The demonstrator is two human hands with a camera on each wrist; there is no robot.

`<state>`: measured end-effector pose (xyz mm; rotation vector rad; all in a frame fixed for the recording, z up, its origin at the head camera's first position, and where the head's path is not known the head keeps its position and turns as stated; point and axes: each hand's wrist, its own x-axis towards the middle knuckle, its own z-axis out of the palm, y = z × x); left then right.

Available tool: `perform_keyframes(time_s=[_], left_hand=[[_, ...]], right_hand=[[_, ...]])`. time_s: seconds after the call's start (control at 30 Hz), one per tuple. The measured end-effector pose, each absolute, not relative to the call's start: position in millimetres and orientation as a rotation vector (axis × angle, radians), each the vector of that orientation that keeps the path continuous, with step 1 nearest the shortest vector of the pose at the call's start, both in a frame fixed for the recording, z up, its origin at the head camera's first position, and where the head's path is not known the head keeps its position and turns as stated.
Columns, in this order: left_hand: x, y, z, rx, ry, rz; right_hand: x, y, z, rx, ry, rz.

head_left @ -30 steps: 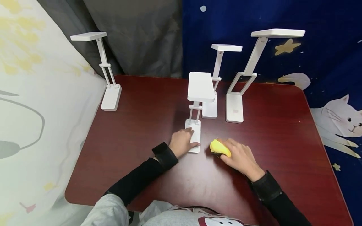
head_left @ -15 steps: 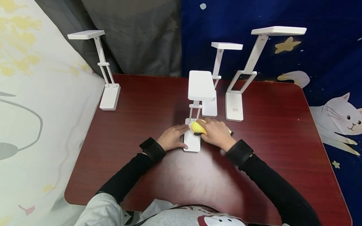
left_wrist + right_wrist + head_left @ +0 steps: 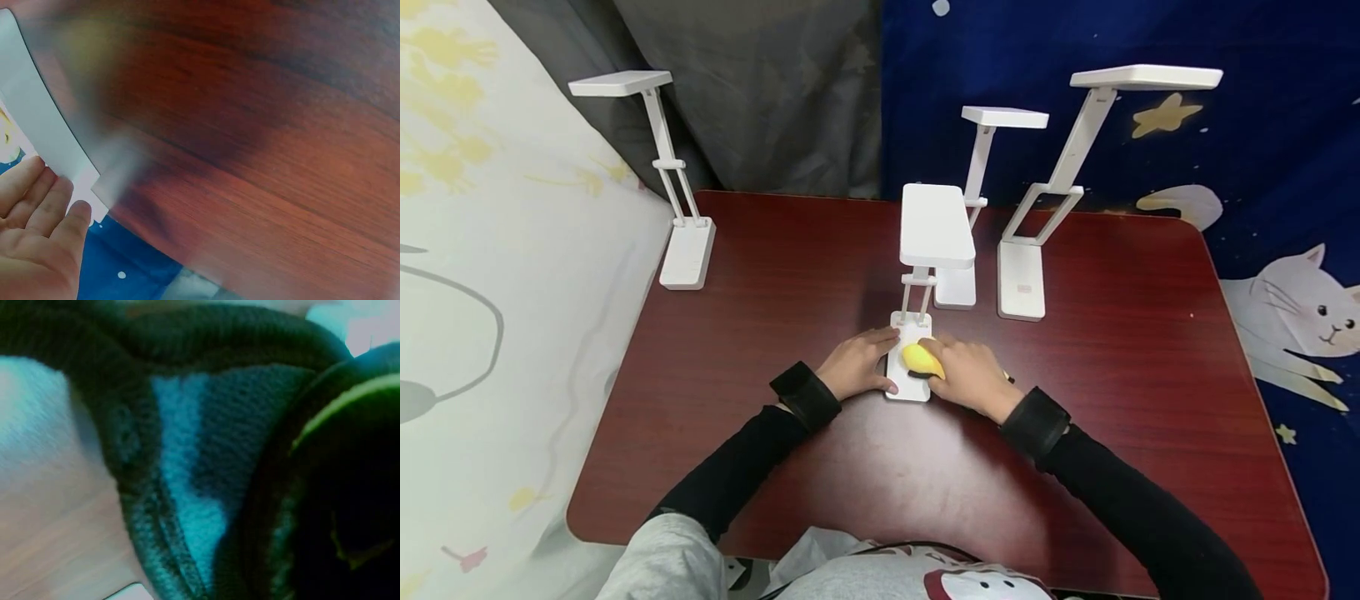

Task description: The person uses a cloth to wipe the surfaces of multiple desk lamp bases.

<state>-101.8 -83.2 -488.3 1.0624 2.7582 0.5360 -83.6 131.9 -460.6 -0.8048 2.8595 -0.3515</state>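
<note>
Yellow item (image 3: 921,360), one: gripped in my right hand (image 3: 968,375), projecting leftward from it, on the base (image 3: 913,331) of a white lamp (image 3: 936,225), between the table's (image 3: 775,275) far and near edges. My left hand (image 3: 856,367): fingers extended, at the base's left edge.

Left grip (image 3: 853,367) straight-fingered, right grip (image 3: 973,375) curled

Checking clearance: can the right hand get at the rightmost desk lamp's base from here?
Probably yes: only bare tabletop shows between the right hand and the rightmost desk lamp's base. The hand is occupied, though, gripping a yellow-and-black tool.
</note>
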Motion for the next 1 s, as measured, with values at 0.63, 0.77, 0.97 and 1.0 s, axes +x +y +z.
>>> perform_keyframes(time_s=[0.63,0.77,0.97,1.0], left_hand=[[-104.6,-88.9,-490.8,1.077,2.762,0.603],[-105.6,-93.7,-491.5,1.048,2.763,0.579],[-101.8,-95.6,-490.8,1.003,2.772,0.424],[-101.2,-95.7,-490.3,0.992,2.777,0.408]], right_hand=[[-60.6,149.9,-439.9,-1.039,2.554,-0.653],[-89.1,143.6,-432.4,-0.975,2.748,-0.590],[-109.4,118.9,-442.8,-0.943,2.887,-0.328],[-109.9,114.6,-445.6,-0.949,2.899,-0.295]])
